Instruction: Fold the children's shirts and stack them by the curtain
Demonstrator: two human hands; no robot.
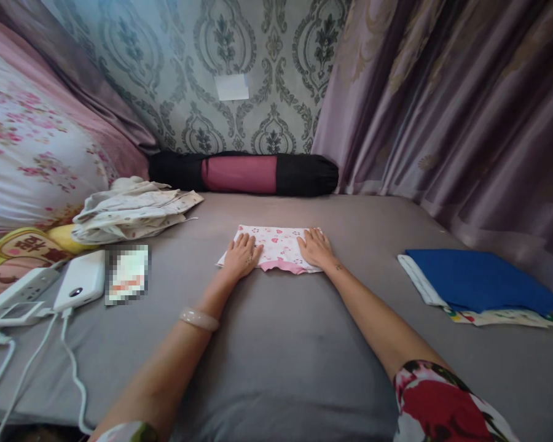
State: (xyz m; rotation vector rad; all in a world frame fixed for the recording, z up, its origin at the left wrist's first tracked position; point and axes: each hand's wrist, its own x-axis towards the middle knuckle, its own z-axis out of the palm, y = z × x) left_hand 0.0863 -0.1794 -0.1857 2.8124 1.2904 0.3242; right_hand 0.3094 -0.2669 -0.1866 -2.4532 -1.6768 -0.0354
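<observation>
A small folded white garment (279,245) with pink hearts and a pink hem lies flat on the grey bed sheet (276,356). My left hand (241,256) rests palm down on its left end, fingers spread. My right hand (316,247) presses flat on its right end, fingers stretched out. Neither hand grips anything. A pale bangle (199,319) sits on my left wrist.
A crumpled cream cloth pile (133,215) lies at the left. A white power bank (80,281), a power strip (16,298) and cables sit near the left edge. Folded blue cloth (479,279) lies at the right. A black and pink roll (244,174) lies against the wall.
</observation>
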